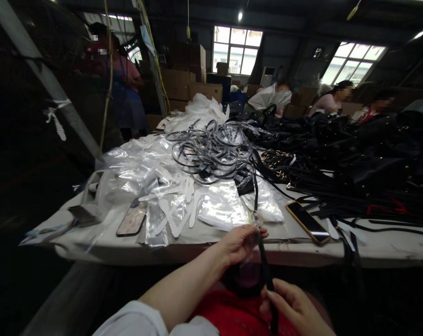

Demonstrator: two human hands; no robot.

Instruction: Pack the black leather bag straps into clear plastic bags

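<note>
A black strap (264,261) runs from the table's front edge down toward my lap. My left hand (239,243) is closed round its upper part, where a metal clasp and some clear plastic show at the fingertips. Lower down, my right hand (287,301) pinches the same strap between thumb and fingers. Beyond my hands, a tangle of plastic-wrapped black straps (211,151) lies on the table. Flat clear plastic bags (223,205) and white notched strips (176,219) rest nearer the front edge.
A patterned phone (132,218) and a tape dispenser (92,198) are on the left. To the right lie a yellow-cased phone (307,221), straps with gold clasps (277,163) and piled black bags (379,154). A person in an apron (125,93) stands back left; others are behind the table.
</note>
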